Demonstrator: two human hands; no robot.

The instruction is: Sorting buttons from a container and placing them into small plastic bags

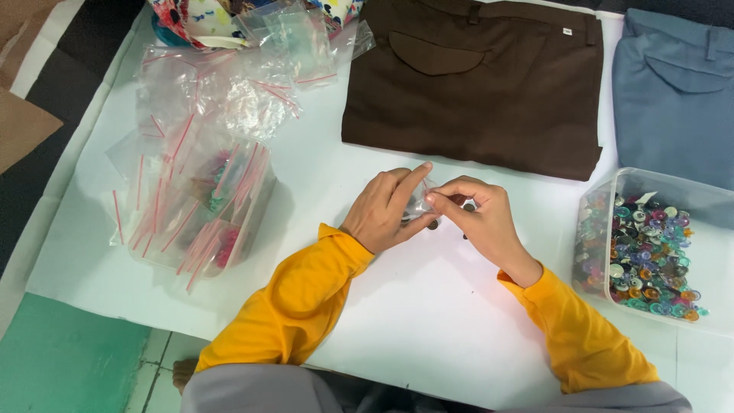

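Head view: left hand (384,206) and right hand (478,216) both pinch a small clear bag (417,203) above mid-table (428,321); buttons (433,225) beneath it; a loosened fingertip pinch could spill its contents toward the table's near edge.

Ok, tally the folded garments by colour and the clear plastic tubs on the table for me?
Brown folded garment: 1
Blue-grey folded garment: 1
Clear tub of coloured buttons: 1
Clear tub of small zip bags: 1
Total: 4
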